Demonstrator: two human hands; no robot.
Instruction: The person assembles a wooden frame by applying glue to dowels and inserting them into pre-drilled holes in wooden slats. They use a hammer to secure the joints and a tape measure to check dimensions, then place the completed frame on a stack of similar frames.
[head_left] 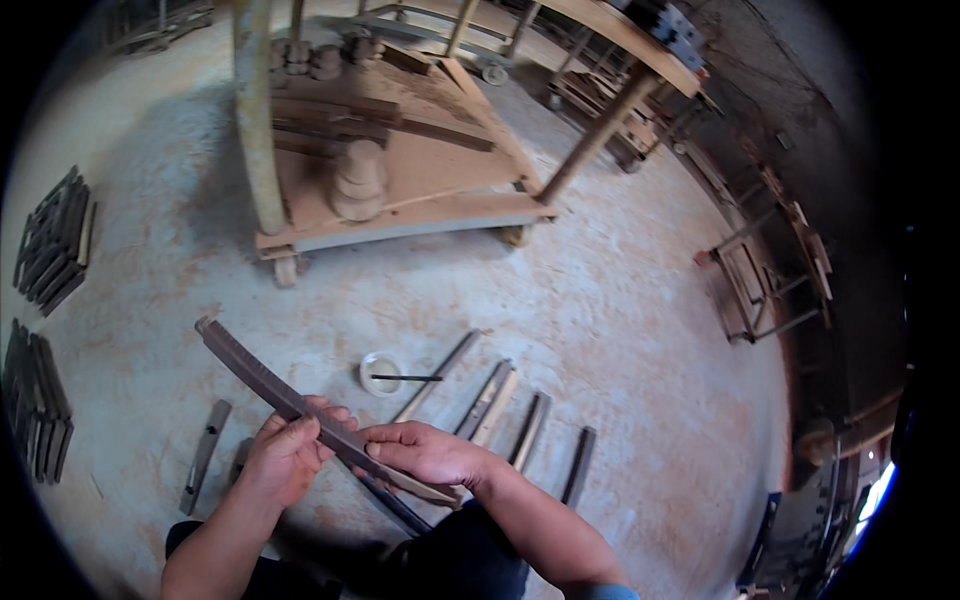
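A long, slightly curved strip of dark wood point(255, 375) slants across in front of me, its far end up to the left. My left hand point(290, 455) grips it near the middle, thumb on top. Closer to its near end, my right hand point(425, 455) has its fingers wrapped round the same strip. Beneath my hands another dark bar point(395, 508) partly shows above my legs. Just beyond my hands stands a small round tub point(377, 365), its contents unclear, with a thin dark stick point(410, 378) lying across it.
Several wooden strips point(535, 425) lie on the floor point(660, 400) to the right, and one dark piece point(205, 455) to the left. Ahead stands a wheeled wooden cart point(430, 222) carrying timber and round blocks point(360, 180). Stacked dark wooden pieces point(60, 240) sit far left; metal-framed racks point(765, 285) stand right.
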